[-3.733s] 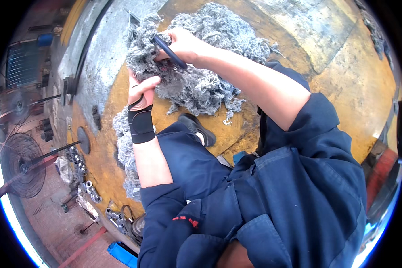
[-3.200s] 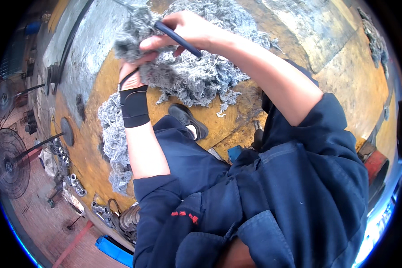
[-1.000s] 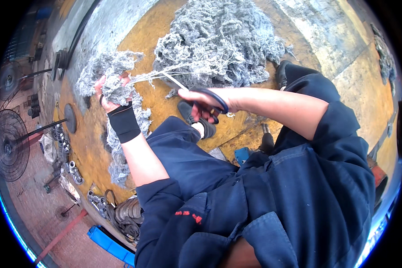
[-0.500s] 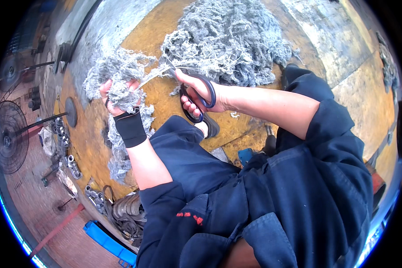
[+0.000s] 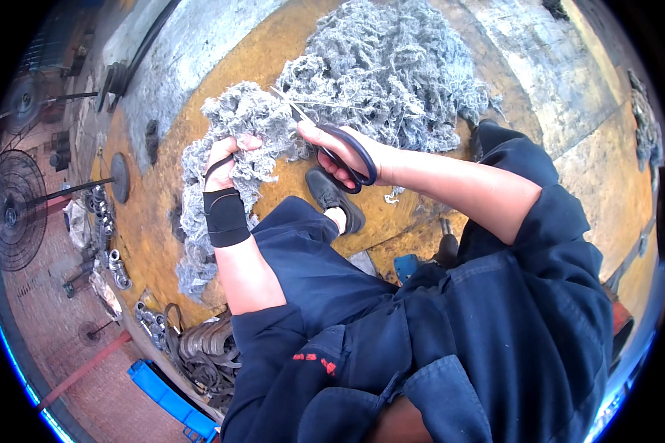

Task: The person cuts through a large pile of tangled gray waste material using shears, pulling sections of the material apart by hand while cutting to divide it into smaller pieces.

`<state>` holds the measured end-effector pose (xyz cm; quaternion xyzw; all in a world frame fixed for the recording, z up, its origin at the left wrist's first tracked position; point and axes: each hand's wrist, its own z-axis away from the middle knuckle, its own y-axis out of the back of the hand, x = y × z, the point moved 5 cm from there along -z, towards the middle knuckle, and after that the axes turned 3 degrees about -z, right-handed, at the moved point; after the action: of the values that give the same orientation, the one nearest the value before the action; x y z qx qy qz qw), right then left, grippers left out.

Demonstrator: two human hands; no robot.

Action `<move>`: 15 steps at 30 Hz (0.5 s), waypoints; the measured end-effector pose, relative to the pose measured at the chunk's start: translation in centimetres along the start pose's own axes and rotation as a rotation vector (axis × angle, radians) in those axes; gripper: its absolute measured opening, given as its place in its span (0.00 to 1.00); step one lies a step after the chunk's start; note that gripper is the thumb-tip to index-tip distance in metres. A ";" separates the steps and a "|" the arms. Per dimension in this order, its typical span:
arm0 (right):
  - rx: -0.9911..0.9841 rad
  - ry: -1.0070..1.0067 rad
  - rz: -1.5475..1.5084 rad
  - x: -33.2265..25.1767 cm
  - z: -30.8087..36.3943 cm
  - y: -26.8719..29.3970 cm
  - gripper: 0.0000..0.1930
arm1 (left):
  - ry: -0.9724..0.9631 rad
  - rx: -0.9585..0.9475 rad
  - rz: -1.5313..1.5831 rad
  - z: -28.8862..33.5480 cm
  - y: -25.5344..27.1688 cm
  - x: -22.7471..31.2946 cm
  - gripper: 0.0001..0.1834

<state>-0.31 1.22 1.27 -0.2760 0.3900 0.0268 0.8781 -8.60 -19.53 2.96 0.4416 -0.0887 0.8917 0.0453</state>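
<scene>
My left hand (image 5: 225,161), with a black wrist wrap (image 5: 226,217), is closed around a clump of grey fibre waste (image 5: 247,111). More grey fibre (image 5: 198,255) lies below that wrist, along my thigh. My right hand (image 5: 343,156) grips a pair of scissors (image 5: 362,153) by its dark handles. The blades point up and left, their tips beside the held clump and apart from each other. Just beyond them, a large heap of the same tangled fibre (image 5: 391,70) sits on the floor.
My shoe (image 5: 334,198) is below the scissors. At the left stand black fans (image 5: 11,210) and a round metal disc (image 5: 120,177). Metal fittings (image 5: 118,269) and a coil of dark parts (image 5: 207,347) lie lower left, near a blue bin (image 5: 171,399). Stained sheeting (image 5: 414,229) covers the floor.
My left hand and its clump have moved right, toward the scissors. Strands stretched between clump and blades no longer show plainly. My right hand has shifted slightly right and down.
</scene>
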 end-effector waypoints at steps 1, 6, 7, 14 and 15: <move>-0.019 0.004 -0.045 0.0 -0.1 -0.1 0.37 | -0.019 -0.004 -0.048 0.0 -0.1 0.2 0.14; -0.087 0.002 -0.094 -0.8 0.2 0.0 0.36 | -0.180 -0.109 -0.329 -0.8 -0.1 0.5 0.12; -0.094 -0.005 -0.076 -1.1 0.5 0.0 0.36 | -0.176 -0.117 -0.332 -0.9 0.0 0.4 0.13; 0.347 0.358 -0.144 -7.5 3.0 6.6 0.35 | -0.261 0.039 -0.149 -0.6 -3.4 0.6 0.12; 0.427 0.294 -0.116 -7.8 3.2 7.6 0.31 | -0.255 0.086 -0.102 -0.2 -2.8 0.6 0.11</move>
<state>-5.55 10.56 4.95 -0.1075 0.4939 -0.1469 0.8503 -8.66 -16.74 3.61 0.5566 -0.0328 0.8280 0.0598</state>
